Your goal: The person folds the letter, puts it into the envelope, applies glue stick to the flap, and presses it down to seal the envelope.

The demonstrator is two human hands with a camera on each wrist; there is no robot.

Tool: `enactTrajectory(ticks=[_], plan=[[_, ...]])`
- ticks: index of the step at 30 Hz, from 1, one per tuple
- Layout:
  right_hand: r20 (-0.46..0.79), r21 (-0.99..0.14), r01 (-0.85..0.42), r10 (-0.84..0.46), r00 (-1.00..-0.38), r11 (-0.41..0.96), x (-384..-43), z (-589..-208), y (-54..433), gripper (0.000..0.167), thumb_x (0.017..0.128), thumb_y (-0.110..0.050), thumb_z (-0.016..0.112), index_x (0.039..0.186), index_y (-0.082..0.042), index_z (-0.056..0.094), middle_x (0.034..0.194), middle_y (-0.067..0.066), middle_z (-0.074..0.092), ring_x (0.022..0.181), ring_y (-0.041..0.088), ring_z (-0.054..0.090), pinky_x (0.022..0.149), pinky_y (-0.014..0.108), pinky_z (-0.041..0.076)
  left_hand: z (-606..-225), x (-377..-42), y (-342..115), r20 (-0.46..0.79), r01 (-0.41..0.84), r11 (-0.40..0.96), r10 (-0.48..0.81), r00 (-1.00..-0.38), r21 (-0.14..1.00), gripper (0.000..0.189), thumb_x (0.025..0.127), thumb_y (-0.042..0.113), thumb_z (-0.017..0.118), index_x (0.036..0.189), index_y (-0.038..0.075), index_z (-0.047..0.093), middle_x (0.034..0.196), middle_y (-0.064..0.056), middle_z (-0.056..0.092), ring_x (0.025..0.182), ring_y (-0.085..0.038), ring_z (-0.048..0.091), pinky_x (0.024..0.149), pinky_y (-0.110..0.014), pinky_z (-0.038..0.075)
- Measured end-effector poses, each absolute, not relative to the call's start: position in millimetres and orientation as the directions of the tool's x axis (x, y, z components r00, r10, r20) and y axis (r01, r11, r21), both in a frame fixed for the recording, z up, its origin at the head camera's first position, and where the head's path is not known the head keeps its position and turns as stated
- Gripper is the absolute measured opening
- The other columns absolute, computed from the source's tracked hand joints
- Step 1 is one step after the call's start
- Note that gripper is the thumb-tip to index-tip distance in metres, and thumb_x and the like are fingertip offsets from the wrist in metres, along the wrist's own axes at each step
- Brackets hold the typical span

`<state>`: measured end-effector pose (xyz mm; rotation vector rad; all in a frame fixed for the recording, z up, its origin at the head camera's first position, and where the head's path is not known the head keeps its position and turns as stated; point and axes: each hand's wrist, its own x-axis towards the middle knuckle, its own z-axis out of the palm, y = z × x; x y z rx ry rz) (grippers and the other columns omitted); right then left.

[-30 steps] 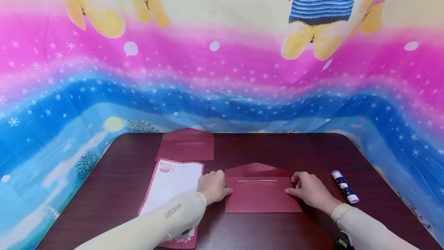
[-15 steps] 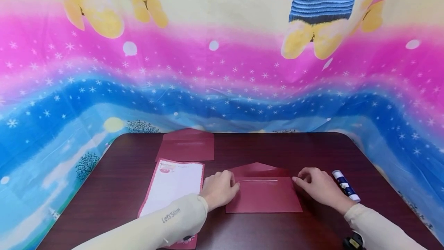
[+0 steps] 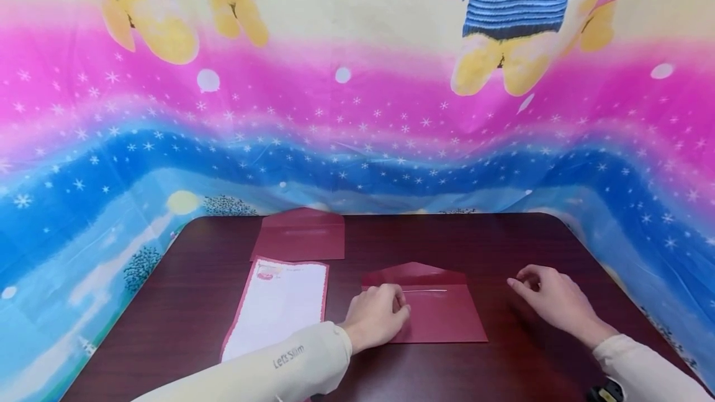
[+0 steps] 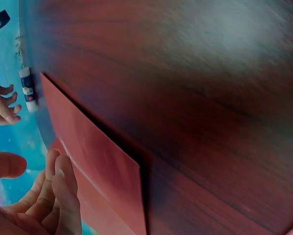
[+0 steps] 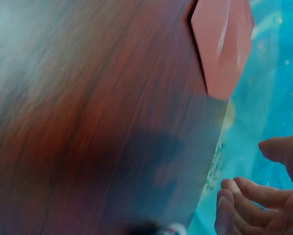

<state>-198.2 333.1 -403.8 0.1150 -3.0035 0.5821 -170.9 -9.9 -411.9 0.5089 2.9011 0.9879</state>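
Note:
A dark red envelope (image 3: 441, 315) lies on the table with its pointed flap raised toward the far side and a thin white strip showing along its opening. My left hand (image 3: 377, 316) is over the envelope's left part, fingers loosely curled; its wrist view shows thumb and fingers apart with nothing between them. To the right, my right hand (image 3: 558, 303) is apart from the envelope, loosely bent and holding nothing. A glue stick (image 4: 28, 89) with a dark blue label appears in the left wrist view near the right hand; in the head view that hand hides it.
Left of the envelope lies a white letter sheet (image 3: 279, 303) with a red border, partly under the left forearm. Behind it, a second red envelope (image 3: 301, 244) rests at the far edge of the dark wooden table (image 3: 424, 241). A patterned cloth (image 3: 357, 110) hangs behind.
My right hand has left the envelope's right edge and moved right, over the glue stick. My left hand has shifted right from the left edge onto the envelope. The envelope stays nearly in place.

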Motion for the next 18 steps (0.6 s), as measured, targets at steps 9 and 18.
enactTrajectory(ticks=[9, 18], plan=[[0.061, -0.302, -0.023, -0.005, -0.998, 0.953, -193, -403, 373, 0.062, 0.097, -0.055, 0.06, 0.122, 0.001, 0.065, 0.08, 0.004, 0.069, 0.062, 0.014, 0.058, 0.053, 0.034, 0.041, -412, -160, 7, 0.083, 0.337, 0.715, 0.365, -0.927, 0.612, 0.01, 0.093, 0.028, 0.067, 0.086, 0.02, 0.066, 0.06, 0.014, 0.053, 0.055, -0.003, 0.047, 0.053, -0.024, 0.037], [0.034, -0.226, 0.015, 0.024, -0.999, 0.974, -195, -414, 410, 0.076, 0.089, -0.054, 0.07, 0.125, 0.012, 0.056, 0.102, 0.027, 0.067, 0.076, 0.028, 0.062, 0.055, 0.041, 0.047, -415, -153, 16, 0.089, 0.363, 0.704, 0.395, -0.915, 0.611, 0.008, 0.092, 0.028, 0.068, 0.086, 0.023, 0.067, 0.062, 0.017, 0.055, 0.057, 0.001, 0.047, 0.054, -0.023, 0.037]])
